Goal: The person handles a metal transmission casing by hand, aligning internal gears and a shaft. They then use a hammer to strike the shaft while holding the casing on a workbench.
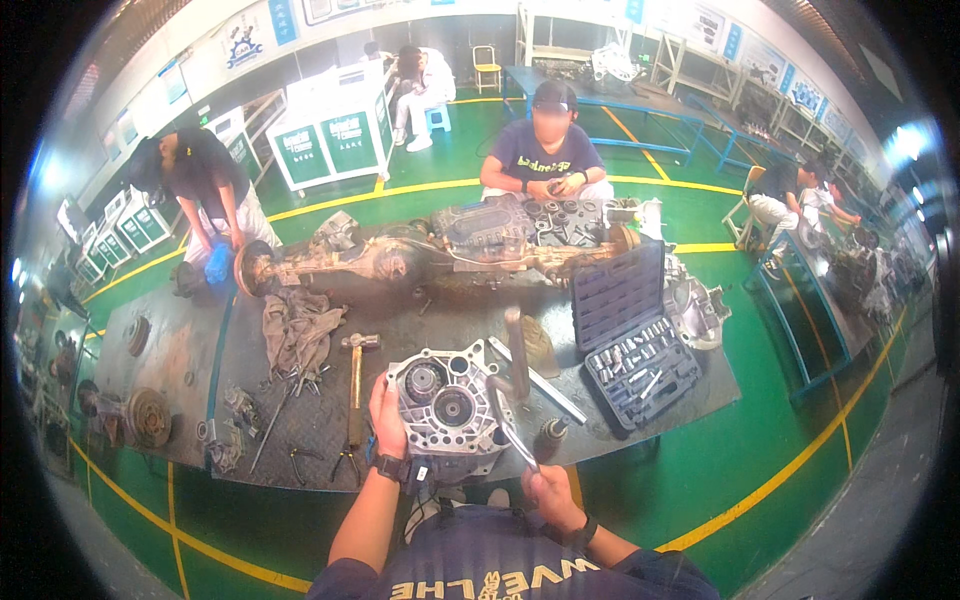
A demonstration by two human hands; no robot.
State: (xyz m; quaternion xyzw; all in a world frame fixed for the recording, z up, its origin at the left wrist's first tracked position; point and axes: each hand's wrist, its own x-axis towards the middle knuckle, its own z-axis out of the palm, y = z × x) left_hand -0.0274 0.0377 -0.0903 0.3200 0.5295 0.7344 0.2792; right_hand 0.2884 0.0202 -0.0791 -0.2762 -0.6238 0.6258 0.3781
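Note:
A silver gearbox housing (470, 425) with round bearing openings stands at the table's near edge, right in front of me. My left hand (387, 418) grips its left side, fingers along the casting wall. In my right hand (553, 497), closed round the handle, is a shiny ratchet wrench (517, 440); its far end reaches the housing's right edge. Whether that end sits on a bolt, I cannot tell. Just left of the housing lies a hammer (356, 390) with a wooden handle. Another mallet-like tool (516, 350) and a metal bar (545, 385) lie beyond the wrench.
An open socket set case (640, 375) sits at the right. Across the table's far side stretches a rusty axle assembly (390, 260). Rags (300, 330), pliers (347, 462) and a small gear shaft (551, 431) lie about. Co-workers (545, 150) are at the far side and left end.

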